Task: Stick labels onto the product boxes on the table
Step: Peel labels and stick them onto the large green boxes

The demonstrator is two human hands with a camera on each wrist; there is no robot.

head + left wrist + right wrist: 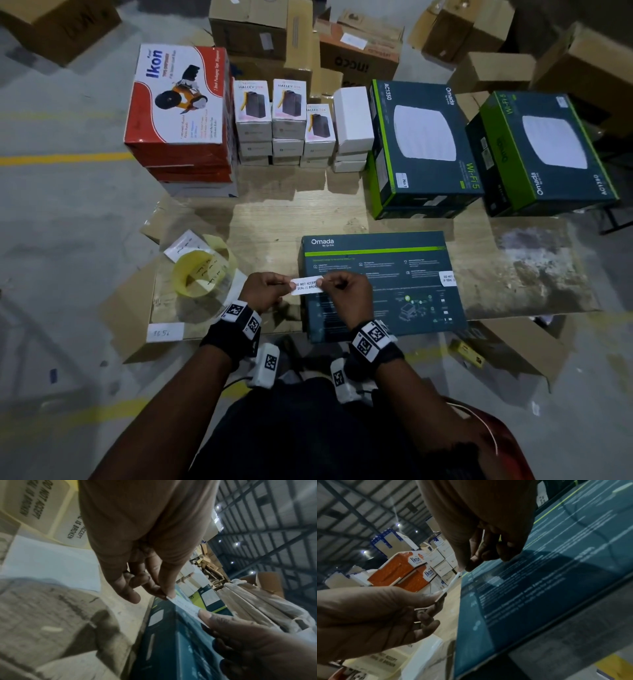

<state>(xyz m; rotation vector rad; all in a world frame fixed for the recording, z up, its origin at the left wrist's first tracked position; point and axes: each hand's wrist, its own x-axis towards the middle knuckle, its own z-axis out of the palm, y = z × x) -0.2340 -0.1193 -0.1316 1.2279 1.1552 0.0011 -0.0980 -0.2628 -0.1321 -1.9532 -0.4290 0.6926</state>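
At the table's (342, 212) near left corner lies a curled yellowish label roll (197, 272) with a white handwritten slip (185, 245) tucked against it, and a small white paper tag (165, 331) sits at the front edge below. Behind the roll, at the far left, stands a stack of red-and-white Ikon boxes (178, 113). Just right of the roll, the left hand (262, 291) pinches the left end of a white label (306, 285) between thumb and forefinger, the other fingers curled loosely beneath. The label (printed DO NOT ACCEPT IF SEAL IS BROKEN) is held flat and taut over the left edge of the dark teal Omada box (383, 284) lying at the table's front; whether it touches the box cannot be told. The right hand (349, 291) pinches the label's right end the same way, hovering above the box's printed face. A second white label (447, 278) is already stuck at that box's right edge. Further back, past the centre, small white Halley boxes (284, 123) stand in stacks, then plain white boxes (352, 126), and at the far right two more Omada boxes (421, 144) rest with their fronts upward, beside brown cartons (493, 72) on the floor.
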